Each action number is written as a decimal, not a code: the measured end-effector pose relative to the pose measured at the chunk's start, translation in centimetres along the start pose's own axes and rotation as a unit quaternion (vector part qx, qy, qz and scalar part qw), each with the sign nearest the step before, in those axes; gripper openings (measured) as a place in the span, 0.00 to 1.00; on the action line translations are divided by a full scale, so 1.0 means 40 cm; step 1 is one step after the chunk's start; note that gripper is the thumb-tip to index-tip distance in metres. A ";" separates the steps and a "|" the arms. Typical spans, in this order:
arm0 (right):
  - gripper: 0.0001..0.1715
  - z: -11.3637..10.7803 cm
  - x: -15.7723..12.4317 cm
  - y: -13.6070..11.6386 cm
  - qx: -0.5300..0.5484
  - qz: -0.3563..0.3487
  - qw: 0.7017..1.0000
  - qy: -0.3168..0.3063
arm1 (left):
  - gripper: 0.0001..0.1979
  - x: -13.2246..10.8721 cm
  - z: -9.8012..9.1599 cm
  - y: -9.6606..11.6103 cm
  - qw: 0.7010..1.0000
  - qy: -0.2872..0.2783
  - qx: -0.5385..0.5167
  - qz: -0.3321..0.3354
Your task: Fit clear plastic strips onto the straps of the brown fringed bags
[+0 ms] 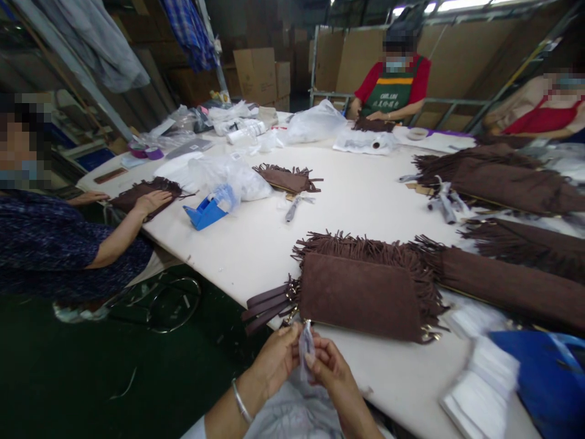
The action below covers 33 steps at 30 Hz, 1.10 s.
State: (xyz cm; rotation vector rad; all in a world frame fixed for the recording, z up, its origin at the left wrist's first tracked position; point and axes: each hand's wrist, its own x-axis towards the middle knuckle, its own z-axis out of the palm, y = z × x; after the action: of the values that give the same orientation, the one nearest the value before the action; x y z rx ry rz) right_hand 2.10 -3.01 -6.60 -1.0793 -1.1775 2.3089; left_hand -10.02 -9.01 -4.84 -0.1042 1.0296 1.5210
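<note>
A small clear plastic sleeve [305,356] hangs at the near left corner of a dark brown fringed bag [359,296] lying flat on the table. The fingers of my left hand [274,360] are closed on the sleeve's left side. My right hand [333,366] pinches it from the right, thumb on top. Something dark shows inside the plastic, probably the zipper pull, but I cannot make it out fully. Brown wrist straps [267,305] with gold clasps stick out left of the bag, just beyond my left hand.
More brown fringed bags [512,177] pile up on the right. White paper slips [479,384] and a blue container [543,378] are near right. A blue tape dispenser [208,210] stands mid-table by plastic bags [247,177]. Co-workers sit left, at the far side and right.
</note>
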 end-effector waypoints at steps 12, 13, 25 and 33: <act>0.24 0.001 -0.035 0.083 0.011 0.070 0.998 -0.003 | 0.22 -0.011 0.018 0.011 0.985 0.020 0.162 0.061; 0.25 -0.001 -0.036 0.084 0.014 0.071 0.997 -0.002 | 0.21 -0.007 0.019 0.010 0.984 0.013 0.163 0.066; 0.19 -0.011 -0.027 0.098 -0.072 0.038 0.996 0.028 | 0.11 0.028 0.042 -0.007 0.995 0.030 0.079 0.053; 0.15 -0.058 -0.061 0.036 -0.215 -0.006 0.976 -0.012 | 0.18 0.004 0.013 0.021 0.968 0.045 0.230 0.091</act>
State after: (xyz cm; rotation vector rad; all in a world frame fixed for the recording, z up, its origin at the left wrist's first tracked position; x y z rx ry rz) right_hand 5.49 -4.03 -7.43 -1.1771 -1.7422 2.1130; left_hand -10.52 -8.45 -4.20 0.2562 1.4732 1.4101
